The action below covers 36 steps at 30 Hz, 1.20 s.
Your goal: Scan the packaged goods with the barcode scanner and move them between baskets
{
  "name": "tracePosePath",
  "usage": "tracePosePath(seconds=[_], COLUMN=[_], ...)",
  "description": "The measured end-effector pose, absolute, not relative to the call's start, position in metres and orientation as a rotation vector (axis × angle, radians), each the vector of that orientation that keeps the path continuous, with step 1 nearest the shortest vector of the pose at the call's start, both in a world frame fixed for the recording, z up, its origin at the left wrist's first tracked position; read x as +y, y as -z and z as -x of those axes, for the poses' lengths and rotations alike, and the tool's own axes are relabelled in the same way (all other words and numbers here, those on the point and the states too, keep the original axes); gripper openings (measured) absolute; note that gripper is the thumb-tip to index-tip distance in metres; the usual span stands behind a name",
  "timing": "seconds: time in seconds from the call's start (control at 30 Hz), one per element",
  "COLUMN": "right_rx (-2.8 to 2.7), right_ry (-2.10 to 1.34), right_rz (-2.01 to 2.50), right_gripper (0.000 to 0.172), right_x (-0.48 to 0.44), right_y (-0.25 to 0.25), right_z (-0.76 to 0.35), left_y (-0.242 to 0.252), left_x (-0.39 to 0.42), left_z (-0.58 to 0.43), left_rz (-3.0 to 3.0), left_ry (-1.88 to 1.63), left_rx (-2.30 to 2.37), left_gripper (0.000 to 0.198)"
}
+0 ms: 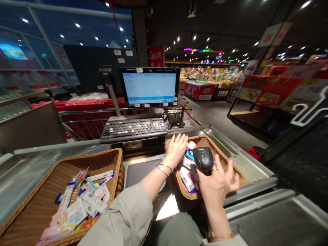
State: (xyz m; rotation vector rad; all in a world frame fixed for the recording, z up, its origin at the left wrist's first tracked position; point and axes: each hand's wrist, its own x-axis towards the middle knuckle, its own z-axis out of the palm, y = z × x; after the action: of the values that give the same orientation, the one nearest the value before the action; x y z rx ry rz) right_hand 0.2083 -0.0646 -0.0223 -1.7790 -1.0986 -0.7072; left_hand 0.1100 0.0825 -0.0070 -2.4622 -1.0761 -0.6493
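Note:
Over the right wicker basket (241,174), my right hand (216,182) has a black barcode scanner (203,158) between thumb and forefinger, with the other fingers spread out. The scanner's head points away from me, and its handle is hidden. My left hand (176,148) lies with fingers stretched out at this basket's far left corner. Whether it touches anything beneath is hidden. Inside the basket are small packaged items (188,177) with white, blue and pink wrappers, partly covered by the scanner and hands.
A larger wicker basket (33,198) at left holds several small packets (87,198). Between the baskets lies a dark flat plate (143,172) set in the counter. Behind it stand a keyboard (134,129) and a lit monitor (151,88). A metal counter edge (256,181) runs at right.

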Motion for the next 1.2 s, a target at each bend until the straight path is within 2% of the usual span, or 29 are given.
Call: tracePosePath(seconds=[0.53, 0.87, 1.03, 1.2], right_rx=[-1.32, -1.483, -1.57, -1.626], right_ry=[0.61, 0.519, 0.476, 0.403], right_rz=[1.795, 1.653, 1.605, 1.584], right_gripper=[0.041, 0.035, 0.026, 0.024], right_x=[-0.068, -0.068, -0.064, -0.061], right_y=[0.007, 0.005, 0.01, 0.018], right_z=[-0.156, -0.108, -0.082, -0.058], left_y=[-0.032, -0.022, -0.01, 0.006], left_x=[0.031, 0.003, -0.008, -0.015], left_z=[0.032, 0.165, 0.219, 0.256], left_rz=[2.348, 2.184, 2.165, 2.242], left_ry=[0.677, 0.626, 0.481, 0.329], left_rx=[-1.225, -1.444, -1.513, -1.576], left_gripper=[0.045, 0.043, 0.043, 0.045])
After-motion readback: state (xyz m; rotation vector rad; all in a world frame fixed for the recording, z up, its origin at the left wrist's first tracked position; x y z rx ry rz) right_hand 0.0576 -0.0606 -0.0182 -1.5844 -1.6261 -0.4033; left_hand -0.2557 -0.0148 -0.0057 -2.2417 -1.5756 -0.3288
